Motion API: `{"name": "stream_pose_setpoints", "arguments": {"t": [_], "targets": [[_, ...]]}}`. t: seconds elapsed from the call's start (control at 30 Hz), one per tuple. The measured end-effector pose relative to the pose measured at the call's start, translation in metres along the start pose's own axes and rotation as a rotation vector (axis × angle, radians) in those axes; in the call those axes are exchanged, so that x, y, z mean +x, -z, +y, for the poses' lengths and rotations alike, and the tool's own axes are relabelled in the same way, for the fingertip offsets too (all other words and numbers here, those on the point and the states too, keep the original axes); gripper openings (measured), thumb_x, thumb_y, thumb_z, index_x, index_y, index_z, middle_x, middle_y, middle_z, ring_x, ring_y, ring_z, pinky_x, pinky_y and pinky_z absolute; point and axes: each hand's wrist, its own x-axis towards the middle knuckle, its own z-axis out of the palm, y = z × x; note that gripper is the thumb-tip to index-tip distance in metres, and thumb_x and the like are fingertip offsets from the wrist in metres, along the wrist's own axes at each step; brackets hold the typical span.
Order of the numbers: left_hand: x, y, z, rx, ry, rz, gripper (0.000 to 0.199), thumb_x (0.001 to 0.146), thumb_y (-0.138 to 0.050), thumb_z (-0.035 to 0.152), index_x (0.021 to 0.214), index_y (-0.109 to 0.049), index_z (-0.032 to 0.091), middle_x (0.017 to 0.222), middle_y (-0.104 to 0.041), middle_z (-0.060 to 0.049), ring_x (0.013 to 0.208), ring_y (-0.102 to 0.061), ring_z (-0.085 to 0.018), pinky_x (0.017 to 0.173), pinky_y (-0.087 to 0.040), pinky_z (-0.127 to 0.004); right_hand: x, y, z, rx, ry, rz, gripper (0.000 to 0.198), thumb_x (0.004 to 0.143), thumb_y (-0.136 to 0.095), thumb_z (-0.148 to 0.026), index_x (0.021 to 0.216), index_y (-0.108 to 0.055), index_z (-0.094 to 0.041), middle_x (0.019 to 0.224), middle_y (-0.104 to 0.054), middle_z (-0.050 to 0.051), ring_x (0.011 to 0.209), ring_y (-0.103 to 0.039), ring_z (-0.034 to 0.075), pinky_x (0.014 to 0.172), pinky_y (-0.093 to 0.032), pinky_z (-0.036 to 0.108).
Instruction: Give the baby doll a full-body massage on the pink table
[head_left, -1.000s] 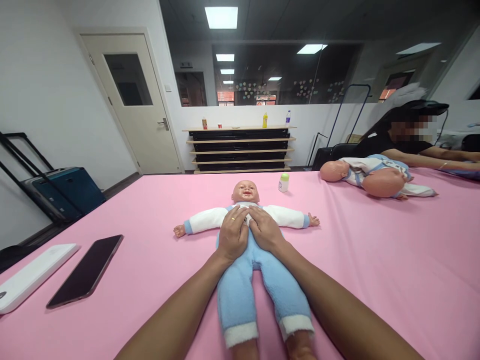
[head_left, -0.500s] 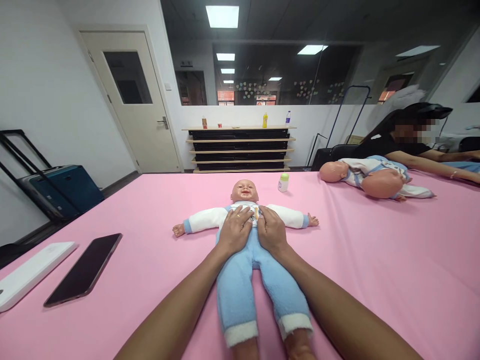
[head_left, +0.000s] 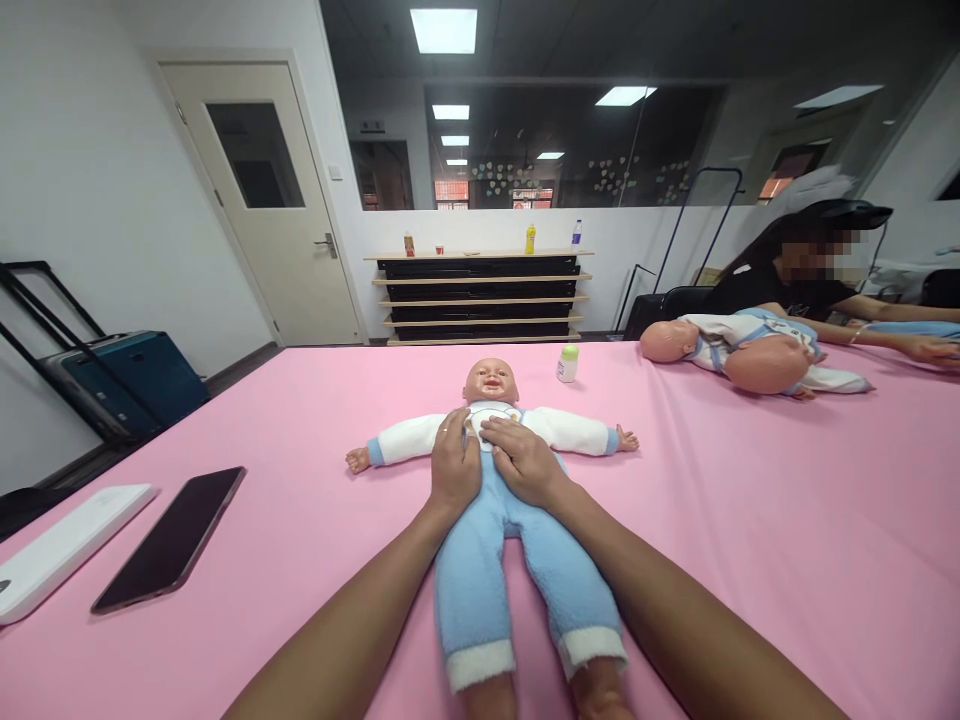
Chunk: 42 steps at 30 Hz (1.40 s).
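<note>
A baby doll (head_left: pixel 491 540) in a white top and light blue trousers lies face up, its arms spread and its feet toward me. My left hand (head_left: pixel 455 460) rests along the side of the doll's chest at image left, fingers stretched toward its shoulder. Flat across the middle of the chest lies my right hand (head_left: pixel 526 462), its fingers pointing up and to the left. Neither hand grips the doll. Parts of the printed chest are covered by my fingers. Just beyond the doll's head stands a small white bottle with a green cap (head_left: pixel 568 364).
The table has a pink cover (head_left: pixel 787 540). At left lie a black phone (head_left: pixel 171 540) and a white device (head_left: pixel 71 550). Two more dolls (head_left: pixel 765 363) lie at right, near a person in a dark cap (head_left: pixel 795 285). A blue suitcase (head_left: pixel 124 385) stands beyond the left edge.
Both hands have shifted left over the doll's chest. My right hand has come from the right side onto the middle, and my left hand has moved outward to the side. The doll stays put.
</note>
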Motion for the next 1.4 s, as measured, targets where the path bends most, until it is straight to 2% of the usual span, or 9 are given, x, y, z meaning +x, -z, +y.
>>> {"name": "stream_pose_setpoints", "arguments": {"t": [0.17,0.3,0.4,0.53,0.67,0.87,1.07,1.23,1.4], "targets": [[-0.003,0.004,0.011,0.012,-0.219,-0.073,0.042,0.088,-0.045,0.015,0.129,-0.049,0.017,0.131,-0.055,-0.011,0.127,-0.047,-0.022,0.110,-0.038,-0.044,0.001,-0.004,0.006,-0.050,-0.157,-0.009,0.043,0.090,-0.042,-0.020,0.130,-0.056,-0.016,0.137,-0.053,0.009,0.132,-0.044,0.022,0.115,-0.032,0.045],[-0.005,0.005,0.014,0.060,-0.310,-0.118,0.043,0.089,-0.045,0.016,0.132,-0.048,0.018,0.135,-0.053,-0.012,0.130,-0.045,-0.023,0.111,-0.037,-0.046,-0.001,-0.008,0.011,-0.080,-0.316,0.037,0.044,0.091,-0.039,-0.022,0.131,-0.056,-0.012,0.139,-0.052,0.011,0.133,-0.044,0.023,0.114,-0.032,0.044],[-0.004,0.007,0.017,0.089,-0.360,-0.210,0.041,0.090,-0.044,0.017,0.131,-0.050,0.018,0.137,-0.053,-0.010,0.133,-0.042,-0.022,0.113,-0.034,-0.046,-0.003,-0.011,0.016,-0.106,-0.416,0.101,0.043,0.092,-0.037,-0.022,0.128,-0.057,-0.010,0.135,-0.055,0.013,0.129,-0.047,0.023,0.113,-0.034,0.042],[0.001,0.008,0.019,0.140,-0.367,-0.432,0.038,0.092,-0.042,0.021,0.127,-0.057,0.024,0.134,-0.057,-0.004,0.135,-0.041,-0.023,0.114,-0.030,-0.050,-0.006,-0.012,0.017,-0.159,-0.495,0.221,0.041,0.092,-0.036,-0.022,0.123,-0.058,-0.008,0.128,-0.059,0.016,0.124,-0.052,0.025,0.110,-0.037,0.043],[0.007,0.006,0.015,0.156,-0.249,-0.519,0.039,0.097,-0.034,0.029,0.130,-0.055,0.029,0.140,-0.052,0.000,0.138,-0.037,-0.022,0.116,-0.025,-0.050,-0.007,-0.008,0.010,-0.154,-0.410,0.329,0.039,0.092,-0.036,-0.021,0.121,-0.059,-0.008,0.125,-0.061,0.016,0.121,-0.053,0.025,0.109,-0.039,0.043],[0.008,-0.004,-0.004,0.172,-0.071,-0.427,0.041,0.096,-0.036,0.028,0.133,-0.054,0.027,0.146,-0.045,-0.003,0.140,-0.032,-0.022,0.117,-0.021,-0.053,-0.008,0.000,-0.002,-0.018,-0.116,0.346,0.034,0.088,-0.045,-0.019,0.117,-0.061,-0.015,0.118,-0.065,0.010,0.114,-0.058,0.021,0.104,-0.045,0.040],[0.005,-0.011,-0.019,0.039,0.027,-0.190,0.038,0.090,-0.040,0.017,0.123,-0.061,0.019,0.135,-0.056,-0.008,0.133,-0.043,-0.023,0.115,-0.030,-0.050,-0.006,0.003,-0.006,0.051,0.061,0.150,0.031,0.086,-0.049,-0.019,0.113,-0.064,-0.019,0.117,-0.066,0.009,0.114,-0.059,0.021,0.104,-0.045,0.043],[0.002,-0.007,-0.013,0.036,0.040,-0.027,0.038,0.086,-0.040,0.012,0.118,-0.061,0.018,0.127,-0.060,-0.009,0.126,-0.050,-0.022,0.112,-0.035,-0.048,-0.002,0.003,-0.004,0.029,0.033,0.019,0.030,0.089,-0.048,-0.020,0.113,-0.066,-0.020,0.120,-0.065,0.008,0.118,-0.057,0.021,0.108,-0.040,0.044],[-0.003,-0.001,0.002,0.051,-0.102,-0.018,0.037,0.085,-0.043,0.010,0.118,-0.059,0.017,0.125,-0.060,-0.010,0.123,-0.051,-0.022,0.110,-0.038,-0.047,0.002,-0.001,0.002,-0.014,-0.087,0.011,0.037,0.091,-0.045,-0.021,0.124,-0.060,-0.019,0.130,-0.059,0.009,0.127,-0.050,0.022,0.112,-0.034,0.046]]}}
